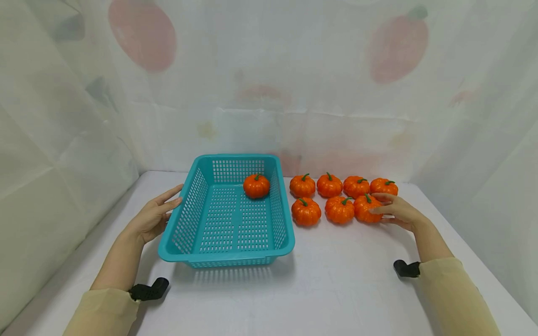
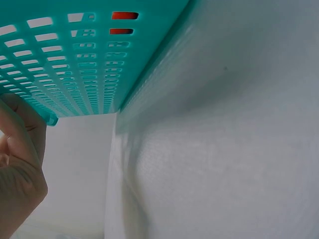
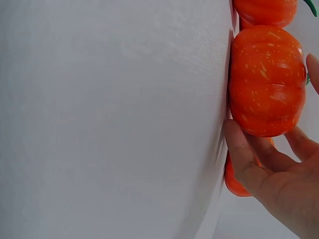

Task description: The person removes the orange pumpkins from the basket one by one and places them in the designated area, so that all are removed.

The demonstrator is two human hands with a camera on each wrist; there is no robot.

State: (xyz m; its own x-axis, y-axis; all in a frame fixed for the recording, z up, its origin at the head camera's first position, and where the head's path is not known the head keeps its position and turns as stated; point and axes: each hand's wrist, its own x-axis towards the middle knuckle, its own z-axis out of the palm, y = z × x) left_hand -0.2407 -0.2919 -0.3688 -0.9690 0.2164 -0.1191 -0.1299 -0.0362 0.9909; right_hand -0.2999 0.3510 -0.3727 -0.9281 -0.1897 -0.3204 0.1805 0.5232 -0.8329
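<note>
A teal plastic basket [image 1: 252, 259] with slotted walls stands left of centre. In it, by the back right corner, sits an orange toy pumpkin [image 1: 256, 186] with a green stem. My left hand [image 1: 152, 218] is at the basket's left side, its extended fingers at the rim; the left wrist view shows the fingers [image 2: 35, 130] against the outer wall. My right hand [image 1: 399, 212] reaches around the right side of the front row's rightmost pumpkin [image 3: 269, 82]. Its fingers are spread and only loosely bent, with fingertips at the pumpkin's side and the thumb over its top.
Several more orange pumpkins stand in two rows right of the basket, such as the front-left pumpkin [image 1: 306, 213] and the back-right pumpkin [image 1: 383, 186]. All rest on a white table [image 1: 336, 275]. Pale curtains [image 1: 269, 84] with faded fruit prints enclose the back and sides.
</note>
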